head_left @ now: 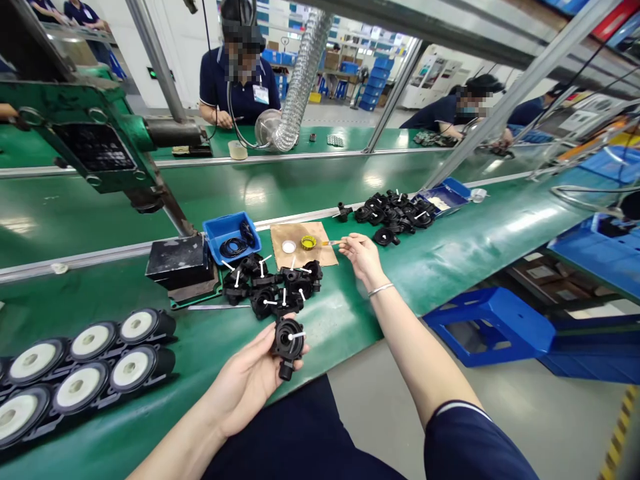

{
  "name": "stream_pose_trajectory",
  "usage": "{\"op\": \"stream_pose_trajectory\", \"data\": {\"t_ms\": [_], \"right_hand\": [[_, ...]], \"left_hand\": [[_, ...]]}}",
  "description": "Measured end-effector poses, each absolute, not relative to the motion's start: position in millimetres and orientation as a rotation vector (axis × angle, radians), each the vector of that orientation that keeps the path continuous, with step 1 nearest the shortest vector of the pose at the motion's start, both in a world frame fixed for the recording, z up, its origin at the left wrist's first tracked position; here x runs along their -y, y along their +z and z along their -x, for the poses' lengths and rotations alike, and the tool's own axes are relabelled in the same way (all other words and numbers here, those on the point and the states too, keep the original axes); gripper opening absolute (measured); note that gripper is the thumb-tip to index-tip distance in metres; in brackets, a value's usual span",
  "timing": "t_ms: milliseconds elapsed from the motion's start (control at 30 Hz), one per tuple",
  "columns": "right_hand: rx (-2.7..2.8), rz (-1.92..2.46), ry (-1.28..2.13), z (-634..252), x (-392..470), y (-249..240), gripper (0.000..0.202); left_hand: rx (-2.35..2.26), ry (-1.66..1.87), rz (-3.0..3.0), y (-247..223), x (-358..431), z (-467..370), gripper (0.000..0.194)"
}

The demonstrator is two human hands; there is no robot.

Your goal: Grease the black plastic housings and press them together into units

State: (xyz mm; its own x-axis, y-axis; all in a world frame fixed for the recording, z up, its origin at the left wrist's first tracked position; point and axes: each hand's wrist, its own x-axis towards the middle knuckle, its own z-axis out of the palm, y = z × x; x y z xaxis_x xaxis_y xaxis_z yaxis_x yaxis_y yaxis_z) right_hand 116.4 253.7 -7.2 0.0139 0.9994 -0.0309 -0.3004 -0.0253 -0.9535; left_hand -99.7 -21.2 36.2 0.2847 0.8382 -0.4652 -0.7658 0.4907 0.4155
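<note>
My left hand (253,377) holds a round black plastic housing (289,339) with a white pin, near the bench's front edge. Between the fingers of my right hand (361,253) is a thin brush (334,243), its tip pointing left toward a yellow-rimmed cup (309,242). That cup and a small white round dish (289,247) stand on a stained cardboard sheet (280,233). Just in front of the cardboard, several black housings with white pins (265,300) lie in a cluster. A larger heap of similar housings (395,212) is at the back right.
A blue tray (207,230) holds black rings beside a black block (177,261). Black parts with cream discs (90,340) line the left side. A green press (95,133) overhangs the upper left. People work across the bench. A blue stool (493,323) stands at right.
</note>
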Motion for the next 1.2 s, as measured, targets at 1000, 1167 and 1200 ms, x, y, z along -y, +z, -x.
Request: {"op": "stream_pose_trajectory", "data": {"t_ms": [1000, 1167, 1200], "right_hand": [[1.911, 0.297, 1.516, -72, -113, 73, 0.01], [2.165, 0.374, 1.196, -76, -110, 81, 0.009], [2.194, 0.38, 1.147, -77, -109, 82, 0.01]], "left_hand": [[-0.658, 0.975, 0.089, 39, 25, 116, 0.049], [-0.671, 0.982, 0.051, 37, 26, 114, 0.047], [-0.672, 0.985, 0.043, 36, 26, 114, 0.046]]}}
